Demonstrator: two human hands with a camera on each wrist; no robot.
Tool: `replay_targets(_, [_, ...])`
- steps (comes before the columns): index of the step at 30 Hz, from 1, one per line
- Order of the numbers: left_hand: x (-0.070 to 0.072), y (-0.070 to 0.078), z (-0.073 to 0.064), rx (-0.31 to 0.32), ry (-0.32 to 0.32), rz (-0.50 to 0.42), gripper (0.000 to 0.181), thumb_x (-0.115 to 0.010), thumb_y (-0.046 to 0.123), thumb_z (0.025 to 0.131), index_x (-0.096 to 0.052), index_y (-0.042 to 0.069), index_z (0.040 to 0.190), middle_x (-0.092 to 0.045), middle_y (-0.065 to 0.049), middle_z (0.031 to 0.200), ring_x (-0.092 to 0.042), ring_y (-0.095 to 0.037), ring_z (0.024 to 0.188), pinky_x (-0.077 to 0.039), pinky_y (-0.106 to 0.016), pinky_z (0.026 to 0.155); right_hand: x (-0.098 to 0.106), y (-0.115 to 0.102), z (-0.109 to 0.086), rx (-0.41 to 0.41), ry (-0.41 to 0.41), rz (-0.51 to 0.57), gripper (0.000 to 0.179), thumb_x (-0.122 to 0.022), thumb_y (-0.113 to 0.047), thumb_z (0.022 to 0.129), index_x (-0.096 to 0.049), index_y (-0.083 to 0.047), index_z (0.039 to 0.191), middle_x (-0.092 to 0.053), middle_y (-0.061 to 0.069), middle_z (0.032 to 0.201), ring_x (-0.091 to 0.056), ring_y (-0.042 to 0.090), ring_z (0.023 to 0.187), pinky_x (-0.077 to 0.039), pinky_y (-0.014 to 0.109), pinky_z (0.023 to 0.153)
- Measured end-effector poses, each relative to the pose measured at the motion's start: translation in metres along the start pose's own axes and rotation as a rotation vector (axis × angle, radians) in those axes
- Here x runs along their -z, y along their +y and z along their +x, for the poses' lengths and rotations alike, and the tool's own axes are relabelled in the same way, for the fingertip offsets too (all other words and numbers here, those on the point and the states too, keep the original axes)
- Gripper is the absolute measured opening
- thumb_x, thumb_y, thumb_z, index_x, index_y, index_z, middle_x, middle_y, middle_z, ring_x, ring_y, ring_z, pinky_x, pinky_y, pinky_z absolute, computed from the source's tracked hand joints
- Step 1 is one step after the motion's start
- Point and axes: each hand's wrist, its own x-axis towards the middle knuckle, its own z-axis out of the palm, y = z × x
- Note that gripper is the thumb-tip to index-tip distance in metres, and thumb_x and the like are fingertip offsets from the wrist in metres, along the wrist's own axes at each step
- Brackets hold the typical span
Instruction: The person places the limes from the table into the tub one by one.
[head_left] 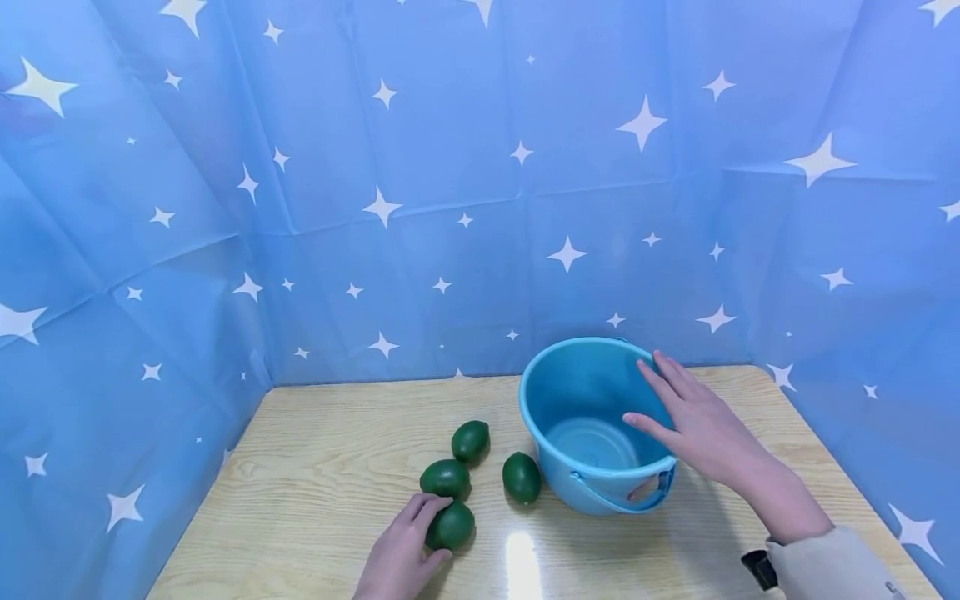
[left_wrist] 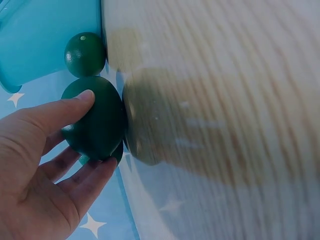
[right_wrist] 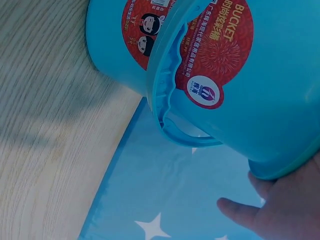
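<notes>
1 lime [head_left: 453,527] is pinched between thumb and fingertips of the left hand [head_left: 403,546]. 3 more limes [head_left: 446,479] are noted beyond it. At the rim of the bucket [head_left: 585,375], the right hand [head_left: 705,429] is seen, fingers spread.

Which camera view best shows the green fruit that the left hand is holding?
The left wrist view: the green fruit appears large and close, most of its near side uncovered. The head view shows it smaller, partly covered by the left hand. The right wrist view does not show it.
</notes>
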Motion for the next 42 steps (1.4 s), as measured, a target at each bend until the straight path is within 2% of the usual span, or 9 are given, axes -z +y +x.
replay_targets(31, [0.0011,-0.0036,-0.0029,-0.006,-0.039,-0.049,0.063,-0.085,0.02,0.077,-0.057,0.012,0.133,-0.057,-0.004,0.126,-0.064,-0.033,0.112,-0.059,-0.047,0.085,-0.0004,-0.001,-0.0008,-0.006,0.011,0.001,0.086,-0.055,-0.056,0.097,-0.019,-0.01,0.16,-0.012,0.024,0.166,-0.016,0.049,0.15,-0.023,0.074,0.112])
replay_targets(42, [0.0004,0.0025,-0.0056,0.002,-0.045,-0.033,0.063,-0.086,0.021,0.076,-0.058,0.012,0.131,-0.057,-0.004,0.125,-0.065,-0.033,0.113,-0.06,-0.047,0.085,0.0,-0.002,-0.0007,-0.003,0.014,0.002,0.086,-0.054,-0.056,0.097,-0.019,-0.009,0.16,-0.012,0.024,0.165,-0.015,0.049,0.15,-0.024,0.075,0.111])
